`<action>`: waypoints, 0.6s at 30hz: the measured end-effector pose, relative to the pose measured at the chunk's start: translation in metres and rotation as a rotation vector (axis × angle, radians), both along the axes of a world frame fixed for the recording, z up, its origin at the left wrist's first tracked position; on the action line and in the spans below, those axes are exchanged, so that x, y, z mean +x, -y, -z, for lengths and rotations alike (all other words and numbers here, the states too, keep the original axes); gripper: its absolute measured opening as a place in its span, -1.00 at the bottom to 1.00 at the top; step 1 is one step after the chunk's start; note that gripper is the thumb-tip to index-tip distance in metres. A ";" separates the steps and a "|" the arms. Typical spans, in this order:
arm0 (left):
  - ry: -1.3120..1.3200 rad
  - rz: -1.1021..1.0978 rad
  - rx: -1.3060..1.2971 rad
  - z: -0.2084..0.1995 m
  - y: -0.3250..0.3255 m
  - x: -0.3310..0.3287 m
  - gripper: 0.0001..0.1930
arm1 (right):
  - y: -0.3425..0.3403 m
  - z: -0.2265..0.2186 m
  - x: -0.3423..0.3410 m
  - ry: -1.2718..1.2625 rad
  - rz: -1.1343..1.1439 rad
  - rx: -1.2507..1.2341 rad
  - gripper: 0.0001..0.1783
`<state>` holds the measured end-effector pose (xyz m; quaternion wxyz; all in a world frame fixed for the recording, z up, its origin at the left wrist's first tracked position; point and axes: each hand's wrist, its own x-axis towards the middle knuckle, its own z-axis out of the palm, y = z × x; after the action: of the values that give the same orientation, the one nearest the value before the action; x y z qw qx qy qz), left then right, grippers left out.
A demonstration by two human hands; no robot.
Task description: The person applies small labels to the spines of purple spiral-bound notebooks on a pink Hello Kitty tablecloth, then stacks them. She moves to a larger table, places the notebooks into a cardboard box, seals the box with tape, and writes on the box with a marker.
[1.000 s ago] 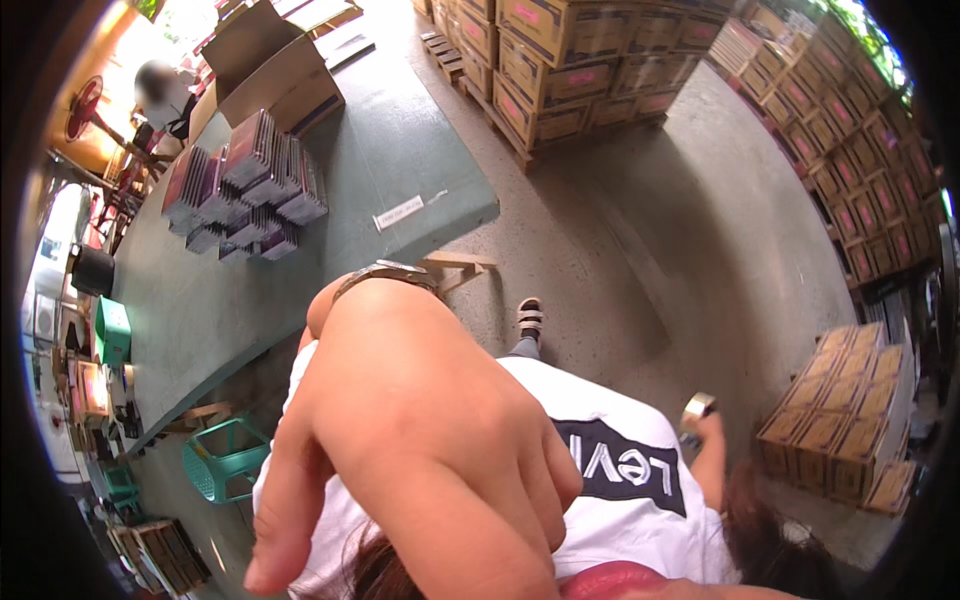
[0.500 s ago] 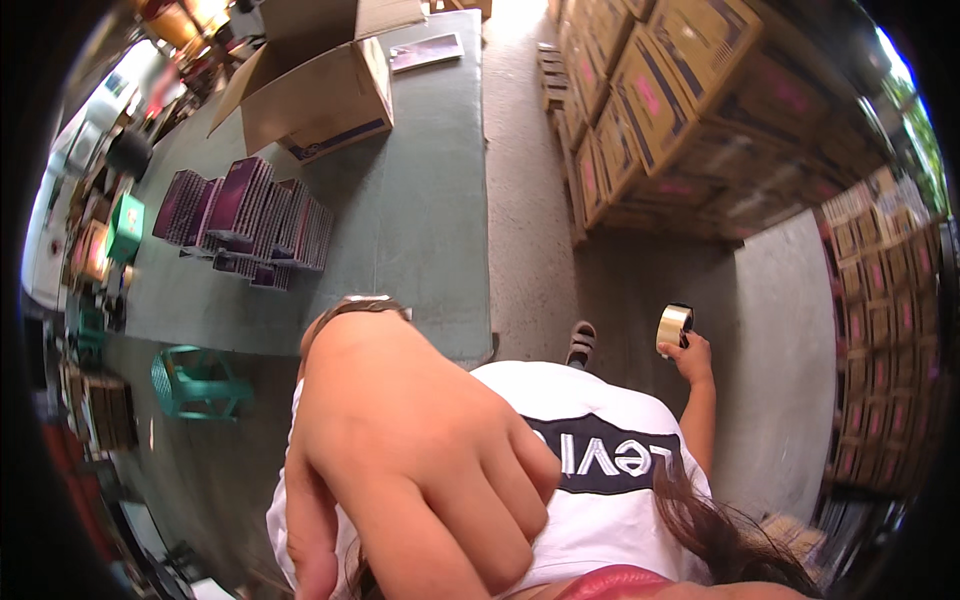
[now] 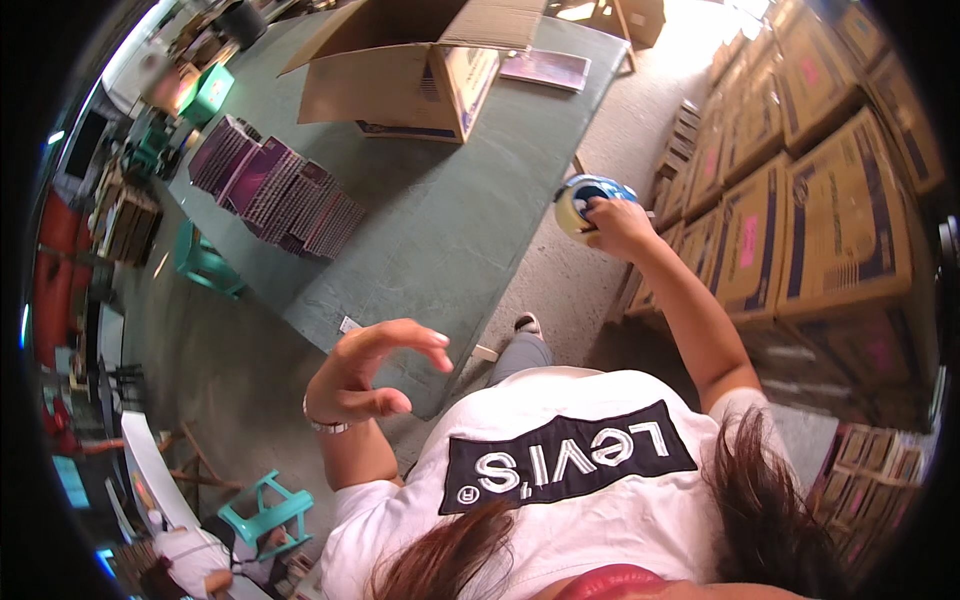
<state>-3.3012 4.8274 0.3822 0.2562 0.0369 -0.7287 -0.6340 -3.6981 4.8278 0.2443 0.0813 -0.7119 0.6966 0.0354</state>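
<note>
My right hand point(image 3: 622, 226) grips a thick roll of packing tape point(image 3: 570, 218), clear-yellowish with blue about its upper side, out past the table's right edge. My left hand point(image 3: 368, 368) hovers by the near edge of the green table point(image 3: 430, 220), fingers curved and apart, with nothing in it. Farther along the table stands an open cardboard box point(image 3: 375, 88), its flaps spread; its contents are hidden. Several stacks of thin purple cases point(image 3: 275, 190) lie left of the box. One flat purple package point(image 3: 547, 68) rests to the box's right.
Tall stacks of sealed cartons point(image 3: 835, 210) line the right side, next to a strip of concrete floor point(image 3: 560, 275). Left of the table are a green stool point(image 3: 205, 260) and a second green stool point(image 3: 268, 512). Another person point(image 3: 190, 558) is at the lower left.
My left hand has moved away from close in front of the camera to the table's near edge, its fingers now parted. My right hand has carried the tape forward and left. The view has turned.
</note>
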 end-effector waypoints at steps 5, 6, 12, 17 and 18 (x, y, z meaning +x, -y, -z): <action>0.098 -0.517 0.052 0.017 0.024 0.018 -0.30 | 0.165 0.016 0.018 -0.247 -0.181 0.107 -0.80; 0.101 -0.575 0.061 0.019 0.035 0.017 -0.30 | 0.191 0.029 0.018 -0.275 -0.192 0.100 -0.75; -0.004 -1.010 0.027 0.024 0.098 0.039 -0.46 | 0.291 0.063 0.013 -0.317 -0.242 0.086 -0.57; -0.322 -1.660 0.276 0.061 0.147 0.101 -0.61 | 0.286 0.035 0.038 -0.076 -0.214 -0.067 -0.33; -0.365 -1.794 0.303 0.069 0.153 0.105 -0.57 | 0.279 0.042 0.048 0.003 -0.208 -0.076 -0.35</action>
<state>-3.1962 4.6740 0.3135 0.7540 0.5197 -0.2850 -0.2831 -3.6505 4.5484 0.2019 0.0511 -0.7829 0.6198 0.0163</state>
